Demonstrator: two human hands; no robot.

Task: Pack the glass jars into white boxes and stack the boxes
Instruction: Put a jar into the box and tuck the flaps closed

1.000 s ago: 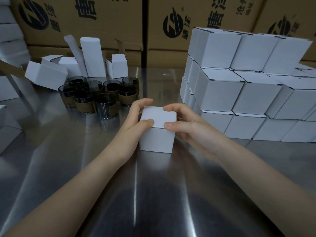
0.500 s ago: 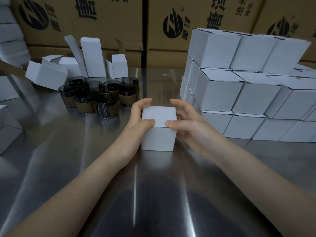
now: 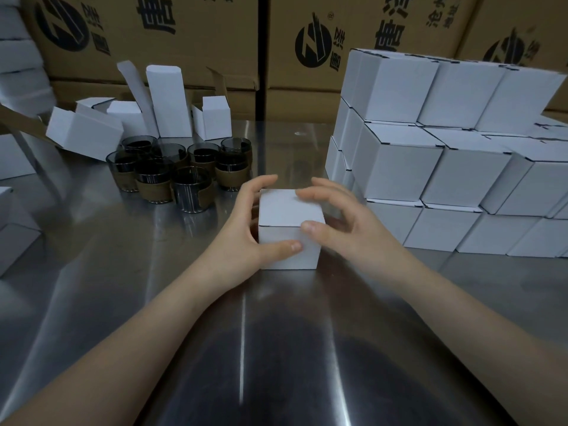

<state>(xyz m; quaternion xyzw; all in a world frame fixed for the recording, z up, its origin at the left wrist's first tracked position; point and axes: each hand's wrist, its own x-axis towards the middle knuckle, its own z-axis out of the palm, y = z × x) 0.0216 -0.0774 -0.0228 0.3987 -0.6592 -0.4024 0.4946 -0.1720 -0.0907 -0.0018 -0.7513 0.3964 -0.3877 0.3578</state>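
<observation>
Head view.

- A closed white box (image 3: 289,210) is seen upright on the steel surface (image 3: 276,348), centred in front of the person.
- The left hand (image 3: 242,238) is wrapped round the box's left side, with the thumb laid across the front face. Grip: holding the box, probably to keep it from sliding.
- The right hand (image 3: 347,232) is arched over the lid, with the thumb set on the top front edge. The fingertips are blurred, so their contact cannot be confirmed. Grip: narrow, on the box, judged to be seating the lid flap.
- The glass jars (image 3: 181,176), smoky and banded with brown sleeves, are clustered rear left, within the left arm's reach. They are not yet packed.
- Open white boxes (image 3: 212,121) are kept just behind the jars, flaps up, apparently ready for filling.
- The stack of filled boxes (image 3: 430,161) is built in tiers at the right. The box in hand is near it, so a short carry is expected.
- Writing: the brown cartons (image 3: 184,35) behind are printed in black with a round emblem and large Chinese characters, cropped and not surely legible. No print is noted on the white boxes or jar sleeves.
</observation>
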